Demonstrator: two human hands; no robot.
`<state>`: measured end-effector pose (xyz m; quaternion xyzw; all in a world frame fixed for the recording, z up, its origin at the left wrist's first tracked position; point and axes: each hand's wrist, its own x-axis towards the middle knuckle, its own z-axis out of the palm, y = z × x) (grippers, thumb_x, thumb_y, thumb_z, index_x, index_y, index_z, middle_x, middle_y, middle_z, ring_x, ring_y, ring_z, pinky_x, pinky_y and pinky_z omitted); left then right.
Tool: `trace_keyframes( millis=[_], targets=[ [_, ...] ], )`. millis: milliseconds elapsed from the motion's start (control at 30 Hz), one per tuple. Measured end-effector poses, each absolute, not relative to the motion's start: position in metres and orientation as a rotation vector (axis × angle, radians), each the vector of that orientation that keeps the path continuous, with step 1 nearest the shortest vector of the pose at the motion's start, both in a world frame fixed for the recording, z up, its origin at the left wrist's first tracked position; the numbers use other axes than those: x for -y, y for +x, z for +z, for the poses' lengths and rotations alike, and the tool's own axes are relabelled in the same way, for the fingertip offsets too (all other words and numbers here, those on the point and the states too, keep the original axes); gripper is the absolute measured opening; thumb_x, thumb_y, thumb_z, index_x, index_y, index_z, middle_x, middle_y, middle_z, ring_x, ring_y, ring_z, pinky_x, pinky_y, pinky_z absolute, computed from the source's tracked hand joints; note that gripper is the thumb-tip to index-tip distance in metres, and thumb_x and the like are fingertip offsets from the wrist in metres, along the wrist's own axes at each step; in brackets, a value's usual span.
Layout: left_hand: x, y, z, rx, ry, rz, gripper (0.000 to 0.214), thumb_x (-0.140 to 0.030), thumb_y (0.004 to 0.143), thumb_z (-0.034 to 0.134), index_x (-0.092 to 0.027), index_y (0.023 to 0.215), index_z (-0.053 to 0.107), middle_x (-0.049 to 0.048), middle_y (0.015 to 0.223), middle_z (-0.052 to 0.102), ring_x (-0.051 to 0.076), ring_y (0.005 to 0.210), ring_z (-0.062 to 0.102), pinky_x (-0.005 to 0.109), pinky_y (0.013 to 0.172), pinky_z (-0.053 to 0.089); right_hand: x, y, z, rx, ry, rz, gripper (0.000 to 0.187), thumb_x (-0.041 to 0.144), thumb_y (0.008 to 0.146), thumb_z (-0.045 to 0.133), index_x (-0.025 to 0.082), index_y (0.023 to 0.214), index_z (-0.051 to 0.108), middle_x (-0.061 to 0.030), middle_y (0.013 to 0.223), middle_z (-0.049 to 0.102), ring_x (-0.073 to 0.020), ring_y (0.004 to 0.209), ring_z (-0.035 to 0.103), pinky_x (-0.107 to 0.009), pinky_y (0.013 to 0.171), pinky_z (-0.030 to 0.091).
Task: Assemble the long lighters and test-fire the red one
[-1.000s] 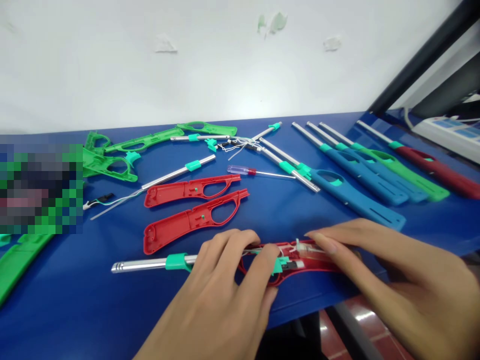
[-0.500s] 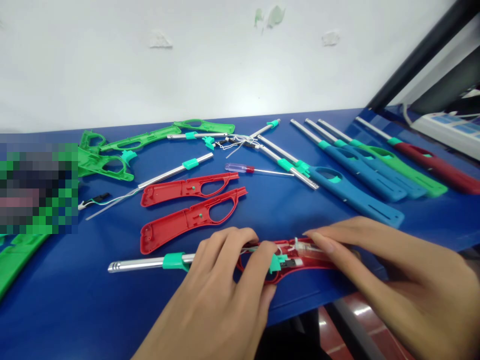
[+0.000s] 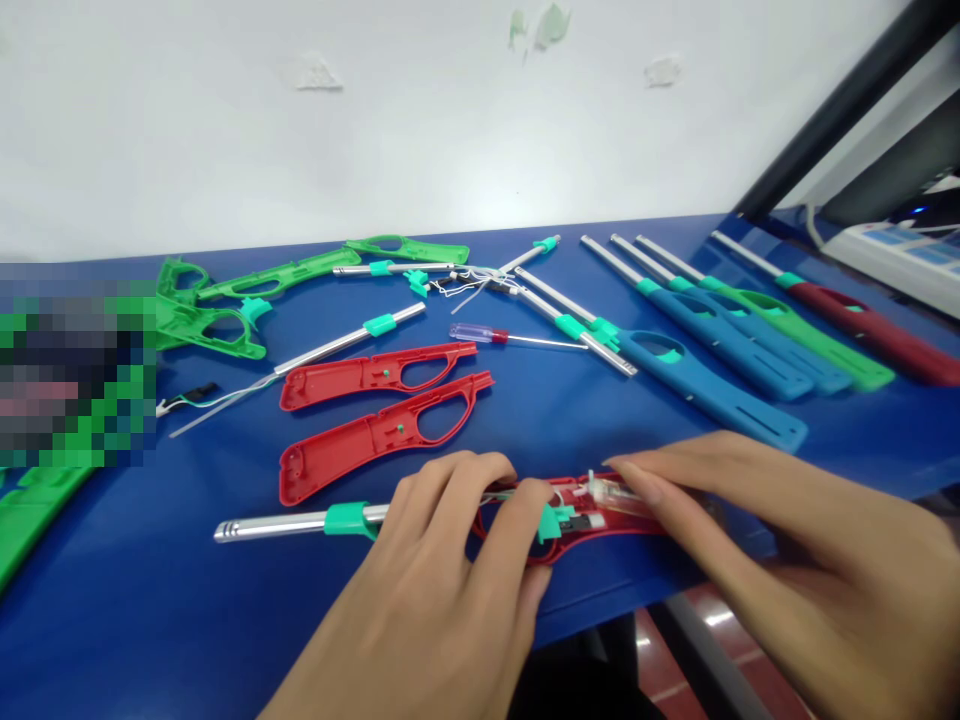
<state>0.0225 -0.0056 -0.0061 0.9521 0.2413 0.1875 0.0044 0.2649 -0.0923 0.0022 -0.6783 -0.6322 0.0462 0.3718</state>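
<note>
At the front of the table lies an opened lighter half-shell (image 3: 624,520) in red, with its metal tube (image 3: 292,524) pointing left through a teal collar (image 3: 348,520). My left hand (image 3: 442,570) is curled over the shell's finger loop, gripping it. Beside those fingers sit a teal trigger (image 3: 553,523) and a black-and-white igniter (image 3: 582,521). My right hand (image 3: 802,560) pinches a clear fuel tank (image 3: 613,494) between thumb and fingers, in the handle part of the shell. The tank's right end is hidden by the hand.
Behind are two red half-shells (image 3: 341,463), a screwdriver (image 3: 480,333), loose tubes with wires (image 3: 349,339) and green half-shells (image 3: 285,276). Assembled lighters (image 3: 712,390) lie at right, near a power strip (image 3: 892,265). The table's front edge runs just below my hands.
The view has shifted very slightly. Both hands keep the same hold, and the fuel tank and shell look almost unchanged.
</note>
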Motion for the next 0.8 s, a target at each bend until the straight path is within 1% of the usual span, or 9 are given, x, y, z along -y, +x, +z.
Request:
trace_keyframes(
  millis=[67,300,400,500,633,700,733,767,800],
  targets=[
    [0.006,0.021,-0.006,-0.713,2.992,0.728,0.047,-0.016,0.124,0.036,-0.012,0.135,0.081,0.0108,0.125,0.087,0.036,0.119,0.084,0.055,0.095,0.074,0.093,0.265,0.002,1.624,-1.747,0.126,0.015,0.044,0.115,0.069,0.046,0.115,0.085,0.0062,0.111,0.09,-0.0251,0.091,0.088,-0.041,0.086,0.074],
    [0.008,0.02,-0.002,-0.708,3.007,0.635,0.046,-0.014,0.124,0.038,-0.012,0.139,0.081,0.0102,0.129,0.088,0.035,0.122,0.083,0.053,0.099,0.074,0.089,0.262,0.002,1.674,-1.703,0.158,0.014,0.041,0.115,0.071,0.044,0.116,0.084,0.0054,0.113,0.091,-0.0243,0.093,0.088,-0.039,0.087,0.073],
    [0.007,0.021,-0.006,-0.707,2.995,0.705,0.048,-0.015,0.124,0.036,-0.012,0.137,0.082,0.0099,0.126,0.088,0.035,0.12,0.083,0.053,0.097,0.074,0.088,0.262,0.002,1.653,-1.718,0.132,0.015,0.041,0.115,0.07,0.042,0.114,0.085,0.0041,0.113,0.091,-0.0251,0.093,0.088,-0.04,0.088,0.074],
    [0.007,0.022,-0.012,-0.72,2.988,0.769,0.052,-0.017,0.124,0.033,-0.013,0.135,0.084,0.0109,0.124,0.088,0.036,0.117,0.084,0.055,0.095,0.074,0.089,0.265,0.002,1.696,-1.673,0.035,0.014,0.035,0.115,0.071,0.042,0.117,0.084,0.006,0.112,0.09,-0.0216,0.091,0.088,-0.033,0.083,0.073],
    [0.008,0.022,-0.012,-0.742,2.991,0.684,0.053,-0.018,0.125,0.033,-0.014,0.136,0.085,0.0118,0.125,0.089,0.036,0.118,0.085,0.055,0.096,0.075,0.091,0.268,0.003,1.771,-1.626,-0.031,0.012,0.035,0.117,0.07,0.039,0.12,0.081,0.007,0.112,0.09,-0.0164,0.09,0.088,-0.024,0.077,0.071],
    [0.008,0.022,-0.007,-0.75,2.985,0.698,0.054,-0.018,0.124,0.032,-0.014,0.137,0.085,0.0123,0.126,0.089,0.037,0.118,0.085,0.054,0.095,0.076,0.092,0.267,0.003,1.753,-1.645,-0.029,0.011,0.037,0.118,0.069,0.039,0.119,0.08,0.0073,0.111,0.089,-0.0153,0.09,0.088,-0.024,0.078,0.07],
    [0.007,0.022,-0.004,-0.737,2.989,0.639,0.053,-0.018,0.125,0.034,-0.014,0.142,0.084,0.0124,0.131,0.088,0.037,0.122,0.084,0.055,0.098,0.076,0.092,0.267,0.003,1.744,-1.652,-0.027,0.011,0.038,0.118,0.069,0.04,0.119,0.08,0.0076,0.111,0.088,-0.015,0.09,0.087,-0.024,0.079,0.07],
    [0.007,0.022,-0.002,-0.734,2.992,0.642,0.05,-0.018,0.124,0.037,-0.014,0.14,0.084,0.0122,0.131,0.088,0.037,0.122,0.084,0.055,0.098,0.076,0.093,0.266,0.003,1.737,-1.656,-0.025,0.011,0.038,0.118,0.069,0.04,0.118,0.08,0.0079,0.11,0.088,-0.0148,0.09,0.087,-0.024,0.079,0.07],
    [0.007,0.022,0.0,-0.741,2.987,0.682,0.053,-0.017,0.124,0.034,-0.015,0.137,0.085,0.0121,0.128,0.089,0.037,0.121,0.085,0.056,0.098,0.076,0.093,0.266,0.003,1.734,-1.657,-0.023,0.011,0.039,0.118,0.069,0.04,0.118,0.08,0.0081,0.11,0.088,-0.0147,0.09,0.087,-0.024,0.078,0.07]
  ],
)
